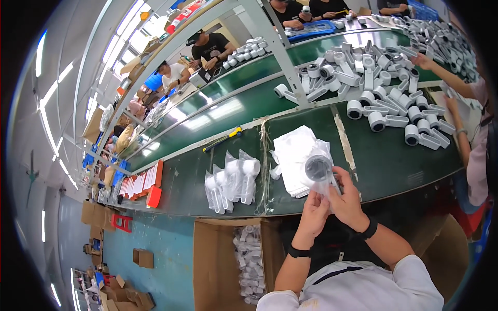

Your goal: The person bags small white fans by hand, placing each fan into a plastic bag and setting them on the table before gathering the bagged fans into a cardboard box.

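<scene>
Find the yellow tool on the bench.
In the head view, the yellow tool lies just left of centre, near the far edge of the green bench, beyond the bagged white pieces and left of the white stack.

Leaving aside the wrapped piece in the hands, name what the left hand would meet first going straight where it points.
Past the wrapped piece, the left hand would probably meet the white stack on the green table, though the hand's height above it is unclear.

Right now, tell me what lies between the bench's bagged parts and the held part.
In the head view: a scuffed bench strip, some crumpled pale plastic, then part of the flat white stack.
</scene>
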A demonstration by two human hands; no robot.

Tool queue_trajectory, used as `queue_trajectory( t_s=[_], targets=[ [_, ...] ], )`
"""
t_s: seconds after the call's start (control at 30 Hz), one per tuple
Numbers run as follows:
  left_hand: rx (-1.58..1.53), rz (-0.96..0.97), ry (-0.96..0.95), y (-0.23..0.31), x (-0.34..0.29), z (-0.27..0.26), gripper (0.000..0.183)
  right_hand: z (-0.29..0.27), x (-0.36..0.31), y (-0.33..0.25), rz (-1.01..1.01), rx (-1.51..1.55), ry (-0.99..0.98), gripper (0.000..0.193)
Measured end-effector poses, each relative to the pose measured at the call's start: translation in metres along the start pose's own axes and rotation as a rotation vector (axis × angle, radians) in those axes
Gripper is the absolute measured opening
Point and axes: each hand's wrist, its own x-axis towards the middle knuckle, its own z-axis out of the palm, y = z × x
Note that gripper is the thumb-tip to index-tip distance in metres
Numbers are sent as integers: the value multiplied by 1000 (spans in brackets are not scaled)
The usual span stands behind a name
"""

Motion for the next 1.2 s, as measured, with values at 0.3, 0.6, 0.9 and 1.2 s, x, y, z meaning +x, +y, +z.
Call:
queue_trajectory(
  t_s=[0.3,0.6,0.9,1.2],
  targets=[
    [-151,-68,3,7,-6,-18,54,-14,20,-3,-155,-186,119,9],
    [-448,28,-41,22,-15,-26,46,-9,-6,18,-249,-125,125,5],
    [59,555,428,81,-60,-92,43,-32,-12,36,-97,-63,-77,6],
    [1222,540,1488,185,-111,-252,52,-23,-12,77,29,-233,-153,12]
  ],
)
